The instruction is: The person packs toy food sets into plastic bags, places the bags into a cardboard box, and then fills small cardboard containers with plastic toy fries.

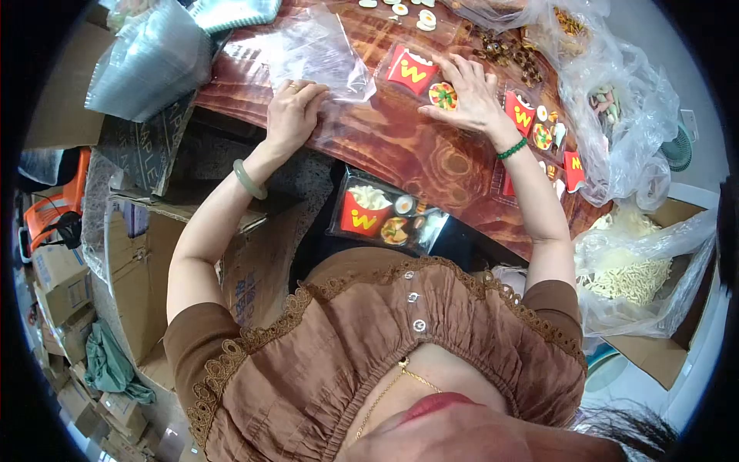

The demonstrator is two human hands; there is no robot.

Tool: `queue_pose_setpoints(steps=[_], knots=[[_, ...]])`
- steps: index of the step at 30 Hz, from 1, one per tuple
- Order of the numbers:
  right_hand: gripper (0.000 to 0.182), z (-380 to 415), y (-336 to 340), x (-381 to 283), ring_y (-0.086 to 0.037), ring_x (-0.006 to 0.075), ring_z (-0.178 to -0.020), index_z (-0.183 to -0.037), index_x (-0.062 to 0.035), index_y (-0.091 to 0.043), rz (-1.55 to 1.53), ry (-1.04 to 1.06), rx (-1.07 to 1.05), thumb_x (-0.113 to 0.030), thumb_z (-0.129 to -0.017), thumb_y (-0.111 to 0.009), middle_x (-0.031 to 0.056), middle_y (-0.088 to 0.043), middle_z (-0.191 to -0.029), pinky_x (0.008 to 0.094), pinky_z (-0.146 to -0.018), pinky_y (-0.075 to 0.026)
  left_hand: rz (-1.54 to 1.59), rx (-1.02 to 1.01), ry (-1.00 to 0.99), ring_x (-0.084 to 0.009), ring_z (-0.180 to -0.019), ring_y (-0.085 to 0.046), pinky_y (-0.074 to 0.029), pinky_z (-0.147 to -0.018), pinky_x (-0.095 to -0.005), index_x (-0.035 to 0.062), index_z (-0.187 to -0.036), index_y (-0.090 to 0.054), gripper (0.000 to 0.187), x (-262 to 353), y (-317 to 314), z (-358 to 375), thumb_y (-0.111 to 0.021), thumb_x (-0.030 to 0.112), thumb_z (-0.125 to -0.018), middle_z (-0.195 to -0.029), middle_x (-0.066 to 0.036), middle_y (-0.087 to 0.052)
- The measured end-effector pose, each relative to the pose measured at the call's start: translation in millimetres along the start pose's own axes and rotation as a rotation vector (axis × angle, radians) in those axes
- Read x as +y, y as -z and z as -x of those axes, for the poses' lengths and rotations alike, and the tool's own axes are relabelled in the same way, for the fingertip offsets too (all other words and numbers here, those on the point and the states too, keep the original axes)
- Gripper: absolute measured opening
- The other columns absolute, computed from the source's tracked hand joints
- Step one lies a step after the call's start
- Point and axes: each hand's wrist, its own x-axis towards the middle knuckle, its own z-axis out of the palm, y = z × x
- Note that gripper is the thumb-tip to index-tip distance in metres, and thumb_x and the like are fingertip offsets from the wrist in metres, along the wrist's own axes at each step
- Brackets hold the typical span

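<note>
A clear bag (319, 54) is pinched by the left hand (295, 108) on the table (400, 146); the right hand (469, 92), fingers spread, presses a pizza charm (443, 95) beside a red fries charm (412, 71). One filled pack (381, 215) lies near; loose pieces (539, 127) remain unpacked at right.

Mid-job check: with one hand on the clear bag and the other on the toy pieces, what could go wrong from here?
1. The filled tray appears to overhang the table edge near the lap; a knock might drop it.
2. The right hand presses on a pizza piece among loose pieces; a sweep could scatter them.
3. The left hand only pins the clear bag, which may slide on the glossy wood.
</note>
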Motion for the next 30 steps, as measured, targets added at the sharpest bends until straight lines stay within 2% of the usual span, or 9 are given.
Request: queue_pose_setpoints(steps=[2, 4, 6, 10, 12, 16, 17, 21, 30], knots=[[0.100, 0.1, 4.4, -3.6, -0.039, 0.0321, -0.123, -0.140, -0.0186, -0.040, -0.004, -0.011, -0.030, -0.075, -0.062, -0.064, 0.0137, -0.043, -0.134, 0.0493, -0.096, -0.030, 0.083, -0.081, 0.240, -0.0320, -0.077, -0.063, -0.049, -0.070, -0.0398, 0.0081, -0.094, -0.068, 0.013, 2.9, -1.1, -5.0, -0.060, 0.016, -0.087, -0.079, -0.013, -0.065], [0.100, -0.6, 6.2, -4.0, -0.039, 0.0318, -0.123, -0.140, -0.0188, -0.040, -0.011, -0.016, -0.060, -0.076, -0.062, -0.063, 0.0134, -0.042, -0.134, 0.0492, -0.096, -0.030, 0.115, -0.064, 0.238, -0.0351, -0.074, -0.064, -0.049, -0.068, -0.0432, 0.0052, -0.095, -0.063, 0.017, -1.5, -3.4, -11.7, -0.057, 0.020, -0.091, -0.077, -0.014, -0.064], [0.101, -2.6, 4.0, -3.4, -0.039, 0.0309, -0.122, -0.140, -0.0200, -0.040, 0.021, 0.008, -0.042, -0.077, -0.061, -0.063, 0.0127, -0.043, -0.133, 0.0487, -0.094, -0.032, 0.088, -0.155, 0.433, -0.0348, -0.073, -0.063, -0.049, -0.067, -0.0423, 0.0024, -0.092, -0.056, 0.027, -2.5, -3.3, -16.6, -0.057, 0.029, -0.092, -0.074, -0.015, -0.063], [0.101, -5.5, 2.0, -11.5, -0.041, 0.0304, -0.119, -0.140, -0.0204, -0.039, -0.006, 0.008, -0.047, -0.077, -0.060, -0.064, 0.0129, -0.043, -0.131, 0.0477, -0.092, -0.033, 0.065, -0.197, 0.450, -0.0304, -0.068, -0.063, -0.049, -0.064, -0.0416, 0.0026, -0.089, -0.051, 0.039, 7.4, 3.0, -28.8, -0.057, 0.041, -0.092, -0.071, -0.014, -0.062], [0.101, -6.2, 1.5, -13.1, -0.042, 0.0300, -0.116, -0.140, -0.0217, -0.039, 0.052, 0.004, -0.018, -0.077, -0.060, -0.065, 0.0128, -0.044, -0.128, 0.0469, -0.090, -0.034, -0.021, -0.303, 0.285, -0.0254, -0.065, -0.063, -0.049, -0.062, -0.0408, 0.0023, -0.090, -0.051, 0.046, 16.5, 10.0, -30.9, -0.058, 0.048, -0.090, -0.068, -0.011, -0.061], [0.100, -7.7, 0.0, -11.4, -0.041, 0.0324, -0.122, -0.142, -0.0222, -0.038, -0.030, -0.029, -0.070, -0.070, -0.060, -0.070, 0.0142, -0.042, -0.134, 0.0515, -0.095, -0.032, 0.030, -0.456, 0.355, -0.0235, -0.066, -0.065, -0.050, -0.065, -0.0396, 0.0052, -0.092, -0.061, 0.033, 2.8, 8.8, -34.8, -0.062, 0.038, -0.088, -0.074, -0.009, -0.066], [0.098, -7.3, -1.9, -10.0, -0.042, 0.0315, -0.119, -0.141, -0.0243, -0.038, -0.037, -0.011, -0.063, -0.070, -0.060, -0.069, 0.0134, -0.043, -0.131, 0.0497, -0.093, -0.033, 0.062, -0.359, 0.317, -0.0270, -0.071, -0.065, -0.050, -0.067, -0.0400, 0.0062, -0.092, -0.064, 0.022, -4.9, 3.6, -32.3, -0.062, 0.028, -0.088, -0.079, -0.011, -0.067], [0.094, -1.5, 10.3, -6.6, -0.042, 0.0310, -0.118, -0.141, -0.0289, -0.038, -0.090, 0.004, -0.074, -0.064, -0.060, -0.071, 0.0129, -0.044, -0.130, 0.0485, -0.094, -0.032, 0.191, -0.340, 0.410, -0.0311, -0.080, -0.065, -0.049, -0.069, -0.0405, 0.0024, -0.087, -0.060, 0.017, -12.0, 4.7, -38.2, -0.064, 0.018, -0.084, -0.083, -0.016, -0.067], [0.090, 17.4, 86.2, -49.9, -0.044, 0.0310, -0.117, -0.138, -0.0269, -0.046, -0.235, 0.351, -0.130, -0.053, -0.057, -0.075, 0.0148, -0.047, -0.128, 0.0453, -0.089, -0.032, 0.092, -0.449, 0.349, -0.0221, -0.065, -0.063, -0.049, -0.062, -0.0348, 0.0044, -0.089, -0.066, 0.022, -8.3, -4.6, -45.1, -0.071, 0.025, -0.081, -0.073, -0.012, -0.065]])
